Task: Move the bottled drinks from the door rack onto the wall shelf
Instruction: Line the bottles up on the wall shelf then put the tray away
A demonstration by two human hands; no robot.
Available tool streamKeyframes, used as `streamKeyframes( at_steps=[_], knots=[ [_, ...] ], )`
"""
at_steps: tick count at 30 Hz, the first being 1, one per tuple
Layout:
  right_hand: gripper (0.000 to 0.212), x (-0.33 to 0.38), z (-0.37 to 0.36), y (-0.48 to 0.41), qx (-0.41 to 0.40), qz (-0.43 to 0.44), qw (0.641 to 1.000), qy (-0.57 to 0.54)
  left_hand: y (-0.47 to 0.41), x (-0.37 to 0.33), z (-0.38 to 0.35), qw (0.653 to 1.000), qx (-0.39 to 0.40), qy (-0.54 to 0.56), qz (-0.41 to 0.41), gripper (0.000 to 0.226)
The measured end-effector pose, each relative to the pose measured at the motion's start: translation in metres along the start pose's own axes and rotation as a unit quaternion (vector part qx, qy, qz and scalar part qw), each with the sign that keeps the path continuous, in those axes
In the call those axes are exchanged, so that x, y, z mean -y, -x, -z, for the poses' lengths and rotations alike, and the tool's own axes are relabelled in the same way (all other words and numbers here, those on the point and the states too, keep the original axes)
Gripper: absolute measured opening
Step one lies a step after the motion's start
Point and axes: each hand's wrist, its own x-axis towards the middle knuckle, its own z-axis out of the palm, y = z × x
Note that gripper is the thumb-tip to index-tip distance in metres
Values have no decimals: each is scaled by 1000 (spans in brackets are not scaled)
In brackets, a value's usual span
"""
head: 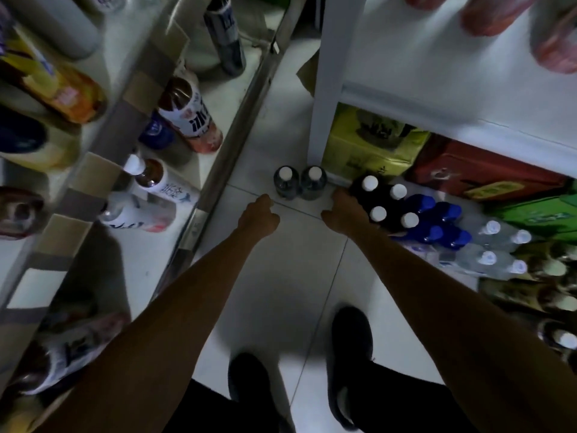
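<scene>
As bottles [286, 186] stand on floor [281, 260]: dark, white-capped.

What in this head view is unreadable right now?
All in the head view:
- Left hand, right hand: fingers hidden under the hands' own backs; grip unclear.
- Red items on the wall shelf: blurred, cut by the top edge.
- Door rack bottle: label blurred.

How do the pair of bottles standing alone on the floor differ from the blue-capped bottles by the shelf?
The lone pair has white caps and dark bodies; the blue-capped bottles look blue throughout. The pair stands apart on open floor; the blue-capped bottles are packed among other bottles. Both stand upright.
</scene>
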Motion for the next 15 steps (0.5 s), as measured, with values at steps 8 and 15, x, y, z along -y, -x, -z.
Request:
streamKeyframes(
  at_steps=[8, 15],
  knots=[
    [49, 2, -45, -86, -63, 63, 990, -107, -89, 14, -48, 979, -85, 184, -27, 94],
    [33, 10, -19, -117, -73, 45, 992, -88, -135, -6, -79, 928, -136, 346, -34, 79]
  ],
)
